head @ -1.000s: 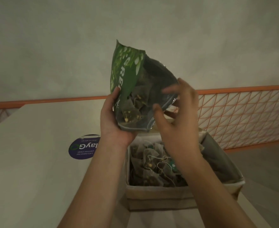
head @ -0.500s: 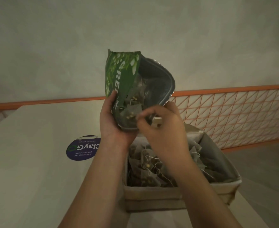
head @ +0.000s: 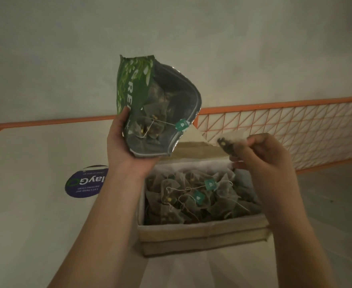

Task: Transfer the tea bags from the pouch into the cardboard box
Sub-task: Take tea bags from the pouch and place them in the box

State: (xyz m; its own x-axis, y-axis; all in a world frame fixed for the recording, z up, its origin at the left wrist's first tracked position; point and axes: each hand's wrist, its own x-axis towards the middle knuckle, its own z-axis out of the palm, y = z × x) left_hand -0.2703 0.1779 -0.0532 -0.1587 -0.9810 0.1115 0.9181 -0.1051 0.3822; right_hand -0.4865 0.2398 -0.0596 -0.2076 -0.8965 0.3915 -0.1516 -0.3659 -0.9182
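My left hand (head: 125, 146) grips a green pouch (head: 137, 88) from below, its open mouth tilted toward me above the table. Several tea bags lie inside the pouch, and a teal tag (head: 182, 124) hangs on a string over its rim. My right hand (head: 262, 156) pinches one mesh tea bag (head: 230, 142) just right of the pouch, above the far right corner of the cardboard box (head: 202, 233). The box is open and holds a heap of tea bags (head: 191, 198) with white strings and teal tags.
The box stands on a pale table (head: 36, 204) near its right edge. A round purple sticker (head: 83, 185) lies on the table left of my left forearm. An orange wire-mesh railing (head: 285, 129) runs behind the box, with grey floor to the right.
My right hand reached into the pouch mouth, pinched a tea bag and drew it out to the right. The left hand kept its hold on the pouch.
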